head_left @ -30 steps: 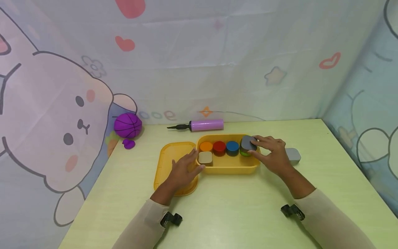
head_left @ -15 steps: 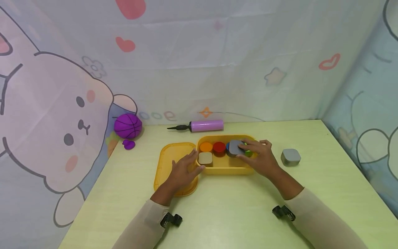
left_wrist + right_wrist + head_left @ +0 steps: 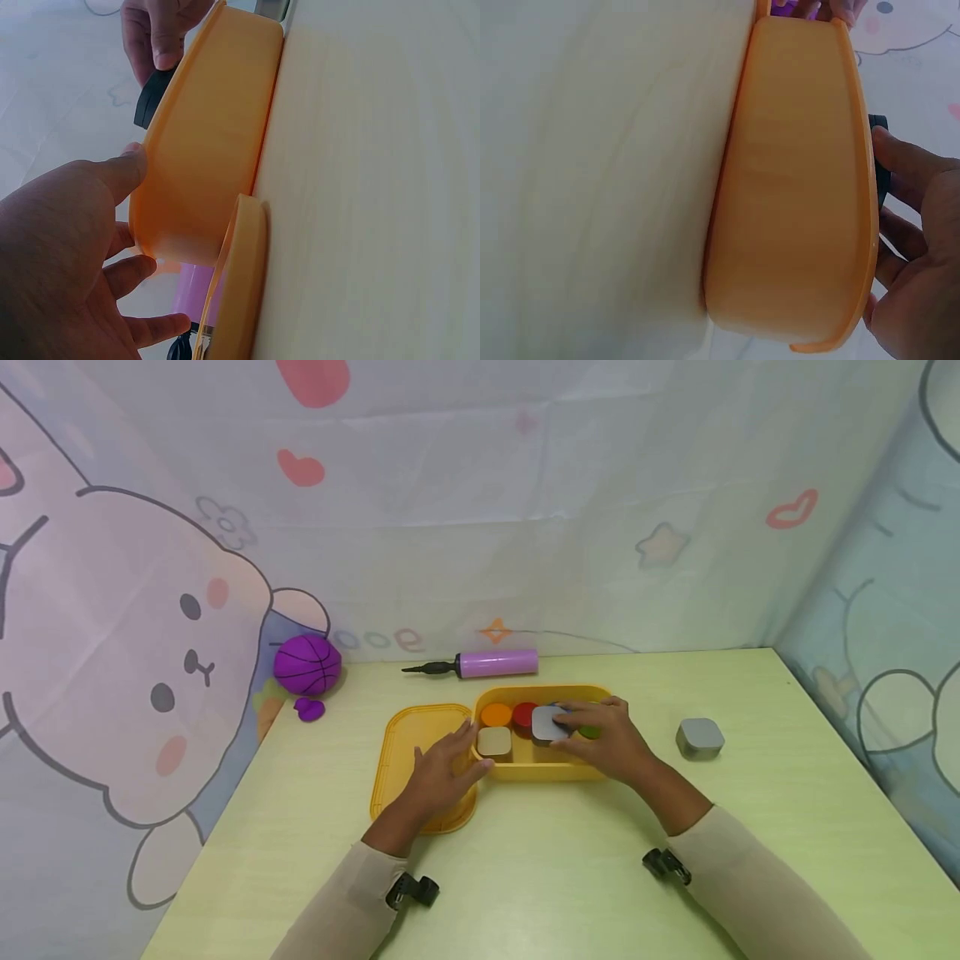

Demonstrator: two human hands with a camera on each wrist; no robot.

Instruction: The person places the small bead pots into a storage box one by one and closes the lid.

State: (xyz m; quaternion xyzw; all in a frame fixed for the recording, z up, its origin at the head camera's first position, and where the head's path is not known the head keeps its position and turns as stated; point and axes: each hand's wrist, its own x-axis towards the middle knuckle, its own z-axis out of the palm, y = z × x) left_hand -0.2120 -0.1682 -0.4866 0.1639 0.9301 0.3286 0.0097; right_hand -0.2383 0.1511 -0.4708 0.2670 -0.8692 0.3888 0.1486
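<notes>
My right hand pinches a grey rounded-square block between thumb and fingers, over the middle of the yellow box. In the right wrist view the block shows dark just above the box's rim. My left hand touches the box's left end with fingers spread, above the yellow lid; in the left wrist view its thumb lies on the near rim. Inside the box are an orange round piece, a red one, a partly hidden green one and a beige block. The blue piece is mostly hidden.
Another grey block stands on the table right of the box. Behind the box lies a purple hand pump with a black nozzle. A purple ball and a small purple duck sit at the table's left edge, before a printed cloth.
My right hand has carried the grey block leftward, from over the green piece to the middle of the box. My left hand stays in place at the box's left end.
</notes>
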